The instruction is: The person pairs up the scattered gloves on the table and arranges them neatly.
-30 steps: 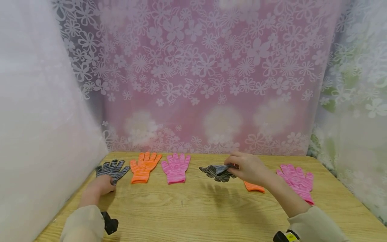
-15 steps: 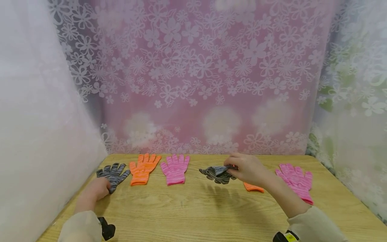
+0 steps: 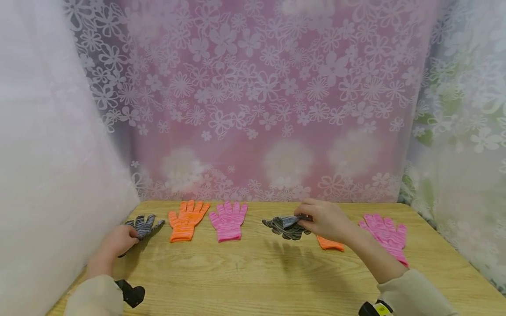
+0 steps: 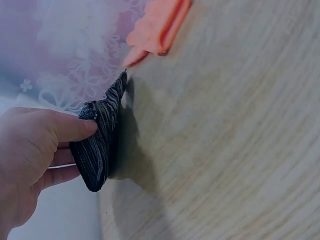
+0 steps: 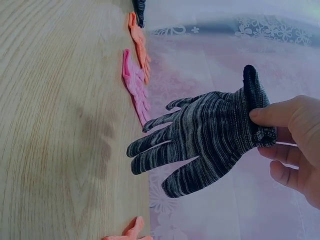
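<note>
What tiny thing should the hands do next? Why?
Maybe the left hand should carry its black-and-grey striped knit glove toward the right hand, which holds a matching striped glove: they look paired, but an orange knit glove and a pink knit glove lie between.

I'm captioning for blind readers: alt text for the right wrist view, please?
A right hand holds a gray striped glove by its cuff above a wooden table, where a pink glove and an orange glove lie.

Head view from above, forward and down, wrist views sideways, close to hands [image 3: 120, 240] [image 3: 324, 220], tabletop [image 3: 237, 276] shared.
</note>
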`<state>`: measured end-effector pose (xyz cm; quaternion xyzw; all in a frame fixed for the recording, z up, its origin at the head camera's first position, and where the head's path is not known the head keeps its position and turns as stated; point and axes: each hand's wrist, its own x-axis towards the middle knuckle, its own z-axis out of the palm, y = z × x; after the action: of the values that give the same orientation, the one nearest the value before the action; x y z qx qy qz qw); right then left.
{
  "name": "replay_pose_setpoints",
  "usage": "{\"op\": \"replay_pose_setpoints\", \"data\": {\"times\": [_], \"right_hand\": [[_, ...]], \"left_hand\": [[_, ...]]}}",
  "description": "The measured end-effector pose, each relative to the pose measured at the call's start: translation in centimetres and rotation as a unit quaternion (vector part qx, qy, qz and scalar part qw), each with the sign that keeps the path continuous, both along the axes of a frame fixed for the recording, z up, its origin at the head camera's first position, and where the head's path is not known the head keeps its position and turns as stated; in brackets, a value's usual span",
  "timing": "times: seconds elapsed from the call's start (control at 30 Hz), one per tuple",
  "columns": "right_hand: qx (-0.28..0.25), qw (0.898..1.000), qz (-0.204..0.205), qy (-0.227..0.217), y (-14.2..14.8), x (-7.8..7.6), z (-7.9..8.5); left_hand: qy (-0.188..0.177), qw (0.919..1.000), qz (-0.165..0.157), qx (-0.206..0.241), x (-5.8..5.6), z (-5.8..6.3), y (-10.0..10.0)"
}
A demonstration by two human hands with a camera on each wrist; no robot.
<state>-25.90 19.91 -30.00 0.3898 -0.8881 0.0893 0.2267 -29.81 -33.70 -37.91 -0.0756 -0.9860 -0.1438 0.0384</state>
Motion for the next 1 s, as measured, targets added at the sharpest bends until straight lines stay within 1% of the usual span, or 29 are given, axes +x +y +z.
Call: {"op": "replay_pose_setpoints", "data": {"times": [0.03,0.17,0.33,0.43,0.53,0.63,0.8,0.87,1.0], "right_hand": [[0.0,1.0,0.0,0.0,0.0,0.0,0.0],[-0.002,1.0,0.008,-0.003,-0.1,0.1,-0.1],[-0.003,1.0,0.016,-0.009,-0.5,0.2,-0.1],[-0.002,1.0,0.022,-0.005,-0.9,0.2,-0.1],[0.001,0.999,0.035,0.002,-1.6,0.3,-0.1],[0.006,0.999,0.045,-0.005,-2.3,0.5,-0.2],[0.009,0.997,0.07,-0.025,-3.9,0.9,-0.3],[0.009,0.997,0.078,-0.019,-4.6,0.9,-0.5],[0.012,0.996,0.088,0.008,-6.0,0.9,-1.0]], "left_hand": [[0.001,0.9999,0.005,0.011,0.0,0.3,-0.1],[0.023,0.9988,0.023,0.037,0.1,1.6,-0.2],[0.052,0.9953,0.051,0.064,0.8,3.8,-0.1],[0.072,0.9923,0.063,0.079,1.1,5.1,0.1],[0.084,0.9904,0.069,0.085,1.2,6.3,0.4],[0.089,0.9904,0.07,0.08,1.1,7.1,0.8],[0.091,0.9908,0.062,0.079,0.9,8.0,1.6],[0.095,0.9909,0.055,0.077,0.8,8.5,2.0],[0.104,0.9913,0.045,0.068,0.7,9.4,3.0]]}}
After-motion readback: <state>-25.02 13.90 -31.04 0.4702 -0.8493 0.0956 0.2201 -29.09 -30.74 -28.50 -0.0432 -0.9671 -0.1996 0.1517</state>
